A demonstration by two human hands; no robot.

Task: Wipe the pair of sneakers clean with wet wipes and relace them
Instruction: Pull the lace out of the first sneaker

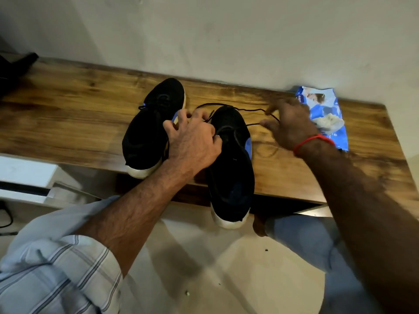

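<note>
The near sneaker [231,164] lies toe towards me, and its white toe juts past the counter [68,114] edge, over the floor. That is my first worry: if I tug the lace [251,109] hard, I judge the shoe could slide or tip off the front.

My left hand [195,141] sits over that shoe's throat, fingers curled down on the eyelets; its grip looks closed on the lace there, though my own knuckles cover the exact hold. My right hand [288,125] is out to the right of the shoe, fingertips pinching the lace, which runs in a thin loop from the shoe's far end across to it. The loop is slack, so it may snag, or the end may slip back through an eyelet.

The far sneaker [152,123] stands just left, touching my left hand. It seems laced, but black on black is hard to read.

The wipes pack [326,116] lies behind my right hand by the wall, half hidden; I cannot tell if it is open. A dark thing [15,69] at the far left is cut off. Whether the shoes are clean, I cannot make out.
</note>
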